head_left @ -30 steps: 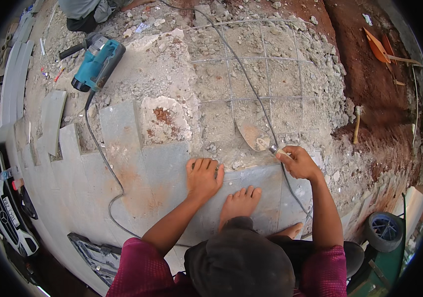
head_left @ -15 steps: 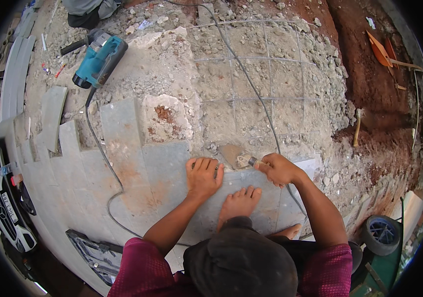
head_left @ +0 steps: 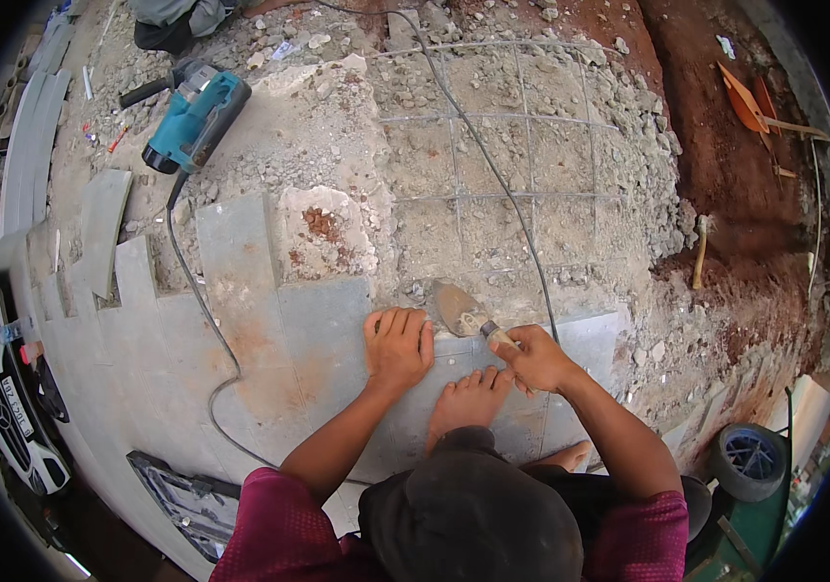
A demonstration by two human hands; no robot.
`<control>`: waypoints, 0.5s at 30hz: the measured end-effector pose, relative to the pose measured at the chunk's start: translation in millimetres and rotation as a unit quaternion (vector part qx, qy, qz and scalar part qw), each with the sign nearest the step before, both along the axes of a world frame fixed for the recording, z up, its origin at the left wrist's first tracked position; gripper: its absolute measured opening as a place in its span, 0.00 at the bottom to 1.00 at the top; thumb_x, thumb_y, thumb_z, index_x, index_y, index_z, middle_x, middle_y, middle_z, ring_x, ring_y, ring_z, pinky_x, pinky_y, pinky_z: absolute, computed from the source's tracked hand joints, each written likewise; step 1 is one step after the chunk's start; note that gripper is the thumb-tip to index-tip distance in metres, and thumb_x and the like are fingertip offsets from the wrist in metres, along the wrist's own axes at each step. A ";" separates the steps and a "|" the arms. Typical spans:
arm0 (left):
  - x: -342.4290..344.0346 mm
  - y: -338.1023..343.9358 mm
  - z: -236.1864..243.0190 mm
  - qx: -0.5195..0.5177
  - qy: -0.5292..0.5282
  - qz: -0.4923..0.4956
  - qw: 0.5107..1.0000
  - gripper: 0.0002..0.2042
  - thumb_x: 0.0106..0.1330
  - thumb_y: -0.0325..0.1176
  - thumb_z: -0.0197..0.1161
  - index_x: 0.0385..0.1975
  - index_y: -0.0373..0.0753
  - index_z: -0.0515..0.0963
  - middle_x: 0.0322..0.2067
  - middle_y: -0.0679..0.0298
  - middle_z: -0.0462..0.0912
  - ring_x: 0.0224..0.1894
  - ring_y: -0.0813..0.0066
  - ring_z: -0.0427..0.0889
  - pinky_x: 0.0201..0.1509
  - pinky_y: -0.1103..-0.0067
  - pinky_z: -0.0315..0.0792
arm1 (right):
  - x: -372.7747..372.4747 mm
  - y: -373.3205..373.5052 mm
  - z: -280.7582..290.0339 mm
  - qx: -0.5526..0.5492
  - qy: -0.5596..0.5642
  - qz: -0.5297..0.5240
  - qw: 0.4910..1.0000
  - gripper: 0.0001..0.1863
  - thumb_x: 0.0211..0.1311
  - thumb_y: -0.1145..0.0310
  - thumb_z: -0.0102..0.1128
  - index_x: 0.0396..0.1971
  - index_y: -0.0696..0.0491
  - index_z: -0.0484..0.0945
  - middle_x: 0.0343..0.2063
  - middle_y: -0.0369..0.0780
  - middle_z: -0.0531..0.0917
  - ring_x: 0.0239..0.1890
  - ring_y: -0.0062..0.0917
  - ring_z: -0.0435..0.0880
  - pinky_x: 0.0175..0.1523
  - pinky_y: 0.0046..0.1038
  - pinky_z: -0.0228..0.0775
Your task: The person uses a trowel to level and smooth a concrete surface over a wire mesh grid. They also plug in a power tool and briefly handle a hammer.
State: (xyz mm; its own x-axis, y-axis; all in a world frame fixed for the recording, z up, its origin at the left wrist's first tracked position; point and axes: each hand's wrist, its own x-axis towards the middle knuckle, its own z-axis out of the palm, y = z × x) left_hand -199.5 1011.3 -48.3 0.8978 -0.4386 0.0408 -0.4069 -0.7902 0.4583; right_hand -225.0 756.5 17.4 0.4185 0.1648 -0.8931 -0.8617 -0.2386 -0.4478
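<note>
My left hand [head_left: 398,347] rests palm down at the far edge of the grey stone tiles [head_left: 329,325], its fingers laid over that edge. My right hand [head_left: 539,361] is closed around the handle of a trowel [head_left: 455,308]. The trowel's dusty, mortar-stained blade points away and to the left, over the rubble strip just beyond the tile edge. Between my two hands, my bare foot [head_left: 468,400] stands on the tiles.
Wire mesh [head_left: 531,197] lies over broken rubble ahead. A teal power tool [head_left: 196,121] sits at the far left, and a dark cable [head_left: 478,136] crosses the work area. At right are a reddish trench [head_left: 740,194], a wooden handle [head_left: 701,252] and a wheel [head_left: 750,460].
My right hand has moved left and slightly toward me with the trowel. The blade has tilted and shows more of its face. My left hand has stayed in place.
</note>
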 end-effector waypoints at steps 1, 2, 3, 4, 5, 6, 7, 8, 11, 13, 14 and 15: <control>-1.9 0.0 -1.5 -0.005 -0.003 -0.001 1.000 0.08 0.67 0.33 0.65 0.42 0.40 0.81 0.41 0.64 0.85 0.49 0.65 0.80 0.62 0.64 0.61 | -2.9 -2.7 -0.5 0.012 0.008 -0.012 1.000 0.21 0.75 0.58 0.61 0.36 0.65 0.80 0.17 0.42 0.80 0.13 0.28 0.78 0.17 0.32 0.69; -2.8 -2.2 -4.6 -0.010 -0.005 -0.001 1.000 0.08 0.67 0.33 0.65 0.42 0.40 0.81 0.41 0.63 0.85 0.49 0.65 0.80 0.62 0.64 0.61 | -2.3 -9.8 1.3 0.028 0.031 -0.010 0.999 0.20 0.74 0.58 0.62 0.36 0.63 0.79 0.17 0.42 0.78 0.16 0.27 0.79 0.22 0.34 0.73; 1.5 -6.0 -6.0 -0.016 -0.014 0.002 1.000 0.07 0.67 0.33 0.65 0.42 0.40 0.81 0.41 0.63 0.85 0.49 0.65 0.80 0.62 0.64 0.61 | 3.7 -22.4 12.2 0.005 -0.033 0.035 0.999 0.17 0.74 0.59 0.62 0.38 0.62 0.79 0.18 0.43 0.79 0.18 0.28 0.81 0.24 0.36 0.74; 4.3 -4.7 -3.8 -0.011 -0.010 0.004 1.000 0.08 0.66 0.33 0.65 0.42 0.40 0.81 0.41 0.63 0.85 0.49 0.65 0.80 0.62 0.64 0.61 | 10.0 -34.5 26.2 -0.012 -0.097 0.081 0.992 0.15 0.73 0.61 0.62 0.39 0.61 0.79 0.19 0.45 0.80 0.20 0.30 0.82 0.26 0.38 0.76; 3.5 -5.6 -2.0 -0.008 -0.002 0.005 1.000 0.08 0.66 0.33 0.65 0.42 0.40 0.81 0.41 0.63 0.85 0.49 0.65 0.80 0.62 0.64 0.62 | 15.3 -43.2 38.3 -0.030 -0.157 0.126 0.979 0.13 0.73 0.62 0.62 0.41 0.59 0.78 0.19 0.46 0.81 0.22 0.32 0.84 0.29 0.40 0.77; 2.4 -3.3 -0.2 -0.004 0.006 0.004 1.000 0.08 0.66 0.33 0.65 0.41 0.40 0.81 0.41 0.63 0.85 0.49 0.65 0.80 0.62 0.64 0.62 | 22.5 -44.9 48.2 -0.122 -0.234 0.191 0.945 0.12 0.72 0.64 0.62 0.43 0.58 0.78 0.21 0.47 0.82 0.24 0.35 0.86 0.31 0.41 0.78; 2.4 0.0 -0.8 0.002 0.005 0.004 1.000 0.07 0.66 0.33 0.65 0.41 0.40 0.81 0.41 0.63 0.85 0.49 0.65 0.80 0.62 0.64 0.62 | 31.3 -46.1 59.6 -0.219 -0.307 0.250 0.892 0.11 0.71 0.65 0.61 0.46 0.56 0.78 0.22 0.49 0.83 0.26 0.38 0.87 0.33 0.43 0.79; 1.1 5.0 -2.1 0.008 0.004 0.005 1.000 0.07 0.66 0.33 0.65 0.41 0.40 0.81 0.41 0.63 0.85 0.49 0.65 0.80 0.62 0.64 0.62 | 37.6 -45.6 64.4 -0.310 -0.374 0.303 0.820 0.11 0.71 0.66 0.61 0.48 0.55 0.77 0.24 0.50 0.84 0.29 0.41 0.88 0.35 0.45 0.80; 3.4 2.6 -1.5 0.002 -0.004 -0.002 1.000 0.07 0.66 0.33 0.65 0.40 0.40 0.81 0.41 0.63 0.84 0.49 0.65 0.79 0.62 0.64 0.62 | 43.1 -45.7 48.1 -0.392 -0.347 0.378 0.764 0.14 0.69 0.68 0.58 0.52 0.53 0.76 0.27 0.50 0.86 0.30 0.46 0.89 0.34 0.45 0.81; 3.1 1.7 -0.5 0.000 0.000 -0.001 1.000 0.07 0.66 0.34 0.65 0.39 0.40 0.81 0.41 0.63 0.84 0.49 0.65 0.79 0.62 0.64 0.62 | 40.2 -42.7 42.6 -0.379 -0.344 0.438 0.739 0.14 0.68 0.68 0.59 0.52 0.53 0.77 0.26 0.48 0.86 0.28 0.43 0.89 0.33 0.42 0.81; 4.0 -0.7 -0.8 -0.002 0.005 -0.001 1.000 0.07 0.66 0.34 0.65 0.39 0.40 0.81 0.41 0.63 0.84 0.49 0.65 0.79 0.62 0.64 0.62 | 39.6 -41.2 40.4 -0.373 -0.342 0.467 0.726 0.14 0.68 0.69 0.59 0.52 0.52 0.77 0.25 0.47 0.86 0.27 0.42 0.89 0.33 0.41 0.81; 2.9 -0.9 -1.1 -0.004 0.013 -0.001 1.000 0.07 0.66 0.34 0.65 0.39 0.40 0.81 0.41 0.63 0.84 0.49 0.65 0.79 0.62 0.63 0.62 | 38.8 -38.6 37.7 -0.375 -0.342 0.473 0.720 0.15 0.67 0.69 0.59 0.53 0.52 0.78 0.25 0.46 0.86 0.27 0.40 0.89 0.32 0.39 0.81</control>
State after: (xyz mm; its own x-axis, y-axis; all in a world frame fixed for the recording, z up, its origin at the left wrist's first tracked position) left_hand -196.6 1010.3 -49.3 0.8974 -0.4406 0.0211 -0.3969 -0.7855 0.4748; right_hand -186.2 718.0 55.1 0.8193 0.2441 -0.5188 0.2066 -0.9698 -0.1300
